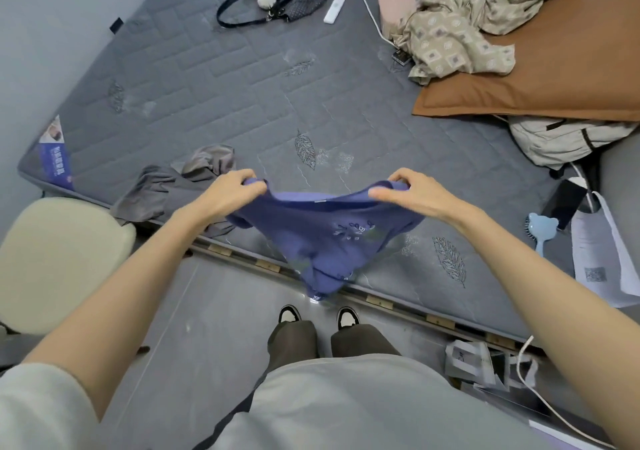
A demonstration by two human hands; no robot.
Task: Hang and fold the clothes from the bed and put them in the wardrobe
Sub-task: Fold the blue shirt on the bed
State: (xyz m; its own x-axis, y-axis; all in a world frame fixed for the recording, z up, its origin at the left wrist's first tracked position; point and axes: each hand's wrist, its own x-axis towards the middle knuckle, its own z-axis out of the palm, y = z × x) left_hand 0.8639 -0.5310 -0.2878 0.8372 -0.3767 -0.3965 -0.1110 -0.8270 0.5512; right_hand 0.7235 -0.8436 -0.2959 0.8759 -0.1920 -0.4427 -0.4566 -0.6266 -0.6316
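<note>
Between both hands: a blue shirt held over the bed's edge

Both bare forearms reach forward and angle inward, wrists about level. The left hand [230, 190] has its fingers curled over a bunched corner of the blue shirt [322, 238], knuckles up. The right hand [412, 190] grips the opposite corner, fingers hooked over the fabric and thumb pointing inward along the top edge. The shirt sags between the two grips and hangs below them in a loose point, its lower end over the near edge of the grey mattress [242, 86].

Just left of the left hand, partly under its wrist, a grey garment [173, 193] lies crumpled on the mattress. Farther left stands a cream chair seat [59, 259]. Well to the right of the right hand lies a blue hairbrush [543, 231]. Far beyond that hand, a brown pillow [554, 75] carries a rumpled patterned cloth [460, 27].
</note>
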